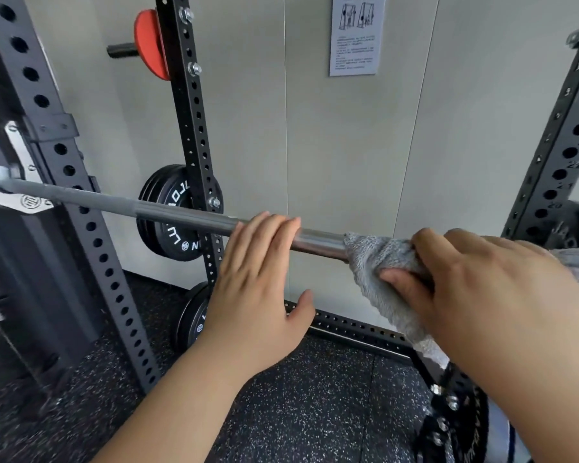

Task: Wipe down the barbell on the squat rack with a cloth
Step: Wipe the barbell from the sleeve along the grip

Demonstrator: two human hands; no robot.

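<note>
right hand (482,285) wraps a grey cloth (378,262) round the barbell (181,215) on the squat rack (91,235); left hand (258,282) steadies the shaft.
the barbell lies across the rack, its left end in the steel hook (24,202), and runs down to the right under both hands. the left hand rests on it with fingers straight over the top and thumb clear below, grip apart. the right hand's grip is clamped on the cloth, which wraps the smooth shaft and hangs loose beneath. the bar looks heavy, stiff and slick, so it should stay put; the cloth is soft and light, best held bunched tight round the shaft.
</note>
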